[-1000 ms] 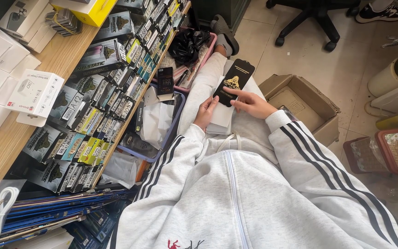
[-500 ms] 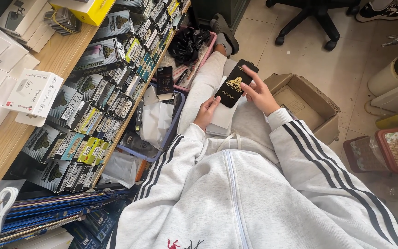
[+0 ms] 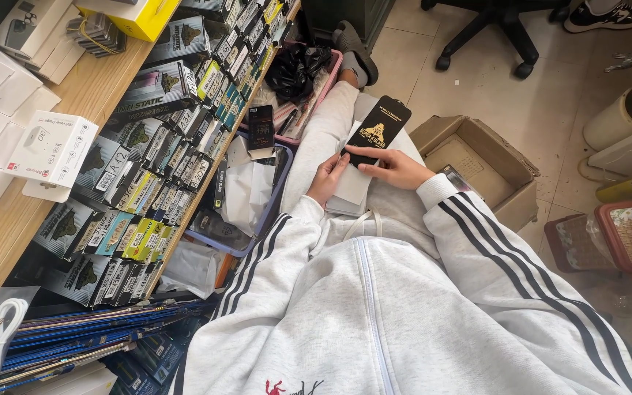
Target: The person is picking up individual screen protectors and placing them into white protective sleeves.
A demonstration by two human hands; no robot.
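I sit with a stack of white sleeves [image 3: 351, 186] on my lap. My left hand [image 3: 327, 178] rests against the left side of that stack, fingers curled on its edge. My right hand [image 3: 396, 167] pinches the lower end of a slim black packet with gold print [image 3: 376, 130], which points up and away over my thigh. The packet's lower end touches the top of the white stack. Both arms wear a light grey jacket with dark stripes.
A wooden shelf [image 3: 89, 91] at left carries rows of dark boxed packets [image 3: 151, 172] and white boxes [image 3: 51, 150]. A blue bin [image 3: 278, 192] and a pink bin [image 3: 333, 71] stand beside my left leg. An open cardboard box [image 3: 477, 157] sits right of my knee.
My right hand slid from the packet's right side down to its lower end, and the black packet tipped back toward the white stack. My left hand stayed put.
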